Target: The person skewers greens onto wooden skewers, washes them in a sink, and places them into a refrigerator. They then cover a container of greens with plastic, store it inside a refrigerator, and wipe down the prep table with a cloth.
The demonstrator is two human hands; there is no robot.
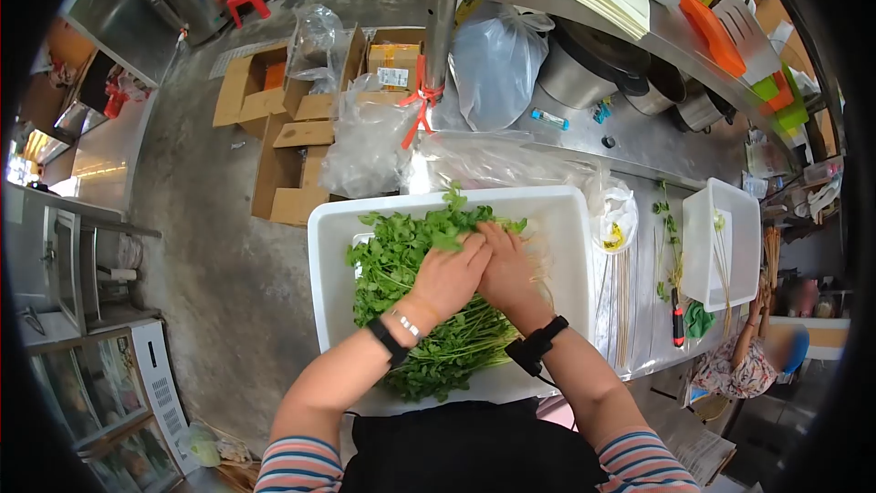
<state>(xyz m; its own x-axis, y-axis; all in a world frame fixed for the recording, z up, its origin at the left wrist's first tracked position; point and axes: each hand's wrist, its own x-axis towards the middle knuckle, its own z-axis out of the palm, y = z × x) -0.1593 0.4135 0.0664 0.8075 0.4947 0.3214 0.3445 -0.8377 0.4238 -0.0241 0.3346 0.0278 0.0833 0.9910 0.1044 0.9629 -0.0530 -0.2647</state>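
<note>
A white plastic tub [330, 219] in front of me holds a thick heap of leafy green cilantro [401, 251], its pale stems lying toward the right side. Over the far part of the heap, my left hand [449, 276] and my right hand [507, 272] meet, side by side and touching. Both have curled fingers closed on cilantro, with leaves showing just beyond the fingertips. The fingers partly cover the stems they grip. A silvery bracelet and a black band circle my left wrist; a black strapped device is on the right.
A metal table [639, 310] on the right carries wooden skewers [622, 310], a red-and-black-handled tool [678, 324] and a smaller white tub [741, 265]. Cardboard boxes [297, 196] stand on the floor beyond. A metal post [444, 18] rises ahead. Another person [744, 361] is at far right.
</note>
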